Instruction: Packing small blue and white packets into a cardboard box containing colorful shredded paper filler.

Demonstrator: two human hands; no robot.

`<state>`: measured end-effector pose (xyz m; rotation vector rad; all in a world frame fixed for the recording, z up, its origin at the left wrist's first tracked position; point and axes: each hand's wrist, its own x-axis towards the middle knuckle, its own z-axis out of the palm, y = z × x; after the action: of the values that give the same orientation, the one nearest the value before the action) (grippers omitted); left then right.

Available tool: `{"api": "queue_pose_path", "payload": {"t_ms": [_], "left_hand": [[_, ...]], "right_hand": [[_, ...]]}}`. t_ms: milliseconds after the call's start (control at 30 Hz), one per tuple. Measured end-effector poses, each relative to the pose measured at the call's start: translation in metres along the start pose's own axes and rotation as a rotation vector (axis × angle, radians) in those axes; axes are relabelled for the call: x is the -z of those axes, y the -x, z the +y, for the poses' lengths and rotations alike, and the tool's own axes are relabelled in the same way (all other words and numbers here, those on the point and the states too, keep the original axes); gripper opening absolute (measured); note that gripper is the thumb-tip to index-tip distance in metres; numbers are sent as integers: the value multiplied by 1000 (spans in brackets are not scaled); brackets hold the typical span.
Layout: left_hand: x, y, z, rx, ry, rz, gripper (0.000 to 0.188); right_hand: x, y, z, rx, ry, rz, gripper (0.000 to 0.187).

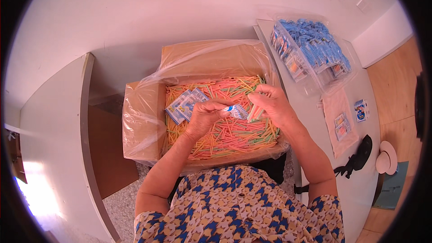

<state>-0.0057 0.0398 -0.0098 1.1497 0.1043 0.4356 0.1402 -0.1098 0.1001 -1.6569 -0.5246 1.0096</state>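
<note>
Small blue-and-white packet partly covered by the left hand; bundle of sticks partly covered by the right hand, and whether any tips enter the packet cannot be told. Carton: lower layers hidden under the top ones, print on the loose packets too small to read. Shirt cut off by the lower edge; black object cut off at the right rim, kind unclear.

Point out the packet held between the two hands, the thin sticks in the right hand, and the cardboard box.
Packet [238, 111], head view: on its printed face.
Thin sticks [255, 113], head view: on the bundle's lower part.
Cardboard box [209, 59], head view: on its back flap.
</note>
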Motion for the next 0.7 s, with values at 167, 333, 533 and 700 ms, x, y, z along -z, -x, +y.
{"api": "queue_pose_path", "payload": {"t_ms": [167,333,533,700], "left_hand": [[0,-1,1,22,17,-51,22],[8,0,-1,124,-48,-20,23],[10,-1,-2,84,-14,-1,21],[8,-1,2,82,-49,-21,21]], "right_hand": [[-5,-18,14,279,313,85,18],[-8,-18,4,321,366,143,19],[-3,-19,7,229,317,132,19],[-14,-22,11,408,342,232,25]]}}
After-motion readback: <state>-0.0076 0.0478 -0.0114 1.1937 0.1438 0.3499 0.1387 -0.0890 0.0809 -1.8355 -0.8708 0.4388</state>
